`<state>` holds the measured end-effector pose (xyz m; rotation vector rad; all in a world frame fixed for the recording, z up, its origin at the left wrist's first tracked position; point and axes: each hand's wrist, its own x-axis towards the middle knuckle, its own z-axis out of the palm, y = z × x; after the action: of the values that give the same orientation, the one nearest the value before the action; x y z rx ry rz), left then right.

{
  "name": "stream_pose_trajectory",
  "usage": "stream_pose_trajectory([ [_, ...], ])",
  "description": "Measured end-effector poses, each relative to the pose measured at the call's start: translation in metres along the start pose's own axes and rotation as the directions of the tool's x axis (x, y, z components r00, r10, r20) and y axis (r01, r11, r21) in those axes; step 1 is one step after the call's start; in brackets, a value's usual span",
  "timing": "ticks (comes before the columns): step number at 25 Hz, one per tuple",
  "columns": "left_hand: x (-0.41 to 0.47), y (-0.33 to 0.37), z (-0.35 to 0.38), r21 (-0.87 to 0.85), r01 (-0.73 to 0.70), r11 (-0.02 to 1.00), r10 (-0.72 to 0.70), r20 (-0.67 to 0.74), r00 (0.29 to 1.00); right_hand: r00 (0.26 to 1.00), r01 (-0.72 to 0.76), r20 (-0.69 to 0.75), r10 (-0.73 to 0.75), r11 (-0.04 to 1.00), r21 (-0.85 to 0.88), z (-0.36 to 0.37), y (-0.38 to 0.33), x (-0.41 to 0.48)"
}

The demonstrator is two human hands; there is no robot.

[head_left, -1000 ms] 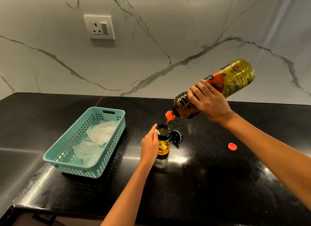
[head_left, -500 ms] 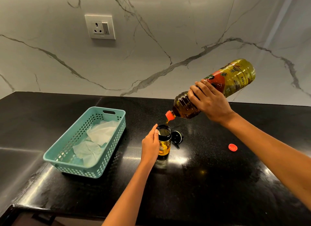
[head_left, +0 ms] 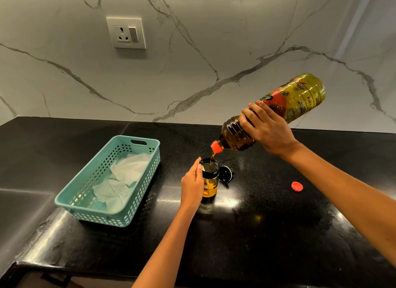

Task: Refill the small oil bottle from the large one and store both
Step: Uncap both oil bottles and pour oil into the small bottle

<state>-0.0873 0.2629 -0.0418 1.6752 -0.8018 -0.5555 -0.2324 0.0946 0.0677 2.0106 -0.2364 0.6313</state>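
The small oil bottle [head_left: 210, 181] stands upright and uncapped on the black counter [head_left: 257, 234], part full of amber oil. My left hand [head_left: 192, 186] grips its left side. My right hand [head_left: 267, 130] holds the large oil bottle [head_left: 278, 109] tilted neck-down above it. The large bottle's orange neck [head_left: 216, 147] sits just over the small bottle's mouth, and a thin stream of oil runs into it. The small bottle's black lid [head_left: 226, 173] lies right behind it. A red cap [head_left: 297, 186] lies on the counter to the right.
A teal slotted basket [head_left: 70, 204] lined with white paper stands to the left of the bottles. A marble wall with a socket [head_left: 126, 33] rises behind the counter. The counter's front edge runs along the bottom of the view.
Both hands and both bottles hold nearly the same pose. Oil keeps running into the small bottle.
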Motion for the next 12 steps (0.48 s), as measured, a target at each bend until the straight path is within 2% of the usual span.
stream_pose_trajectory([
  [12, -0.0008, 0.0009, -0.0001, -0.044, 0.010, 0.999, -0.009, 0.010, 1.000, 1.000, 0.005, -0.020, -0.005, 1.000, 0.004, -0.0004, 0.0007, -0.0006],
])
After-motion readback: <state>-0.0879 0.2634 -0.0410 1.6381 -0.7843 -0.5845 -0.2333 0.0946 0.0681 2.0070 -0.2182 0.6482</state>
